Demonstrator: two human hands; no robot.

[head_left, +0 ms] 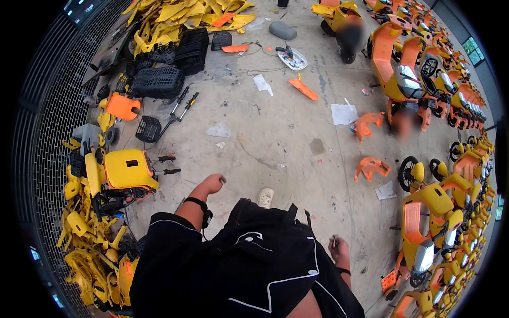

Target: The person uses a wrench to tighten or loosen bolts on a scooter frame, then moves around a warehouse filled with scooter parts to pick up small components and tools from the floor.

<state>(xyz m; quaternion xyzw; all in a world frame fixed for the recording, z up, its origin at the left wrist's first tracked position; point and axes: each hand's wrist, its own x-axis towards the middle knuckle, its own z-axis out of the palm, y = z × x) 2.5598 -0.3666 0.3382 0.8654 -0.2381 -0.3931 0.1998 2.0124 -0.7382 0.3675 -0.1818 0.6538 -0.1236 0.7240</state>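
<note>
My left hand (213, 183) hangs in front of my body, above the concrete floor, its fingers curled closed. Whatever it may hold is hidden. A dark band with a small device (205, 216) circles that wrist. Lower down on the right, my right hand (338, 249) is curled too, with something small and dark at its fingers that I cannot make out. Neither hand touches anything around it. Nearest to my left hand is a yellow scooter (127, 168) with its handlebar grips (167, 164) pointing toward me. One light shoe (265, 197) of mine shows below.
Scooters in yellow and orange (424, 212) stand in rows along the right. Yellow panels (85, 270) and black baskets (156, 82) pile up on the left. Orange curved panels (373, 168), papers (344, 114), a white tray (293, 59) and a black fork (177, 114) lie on the floor.
</note>
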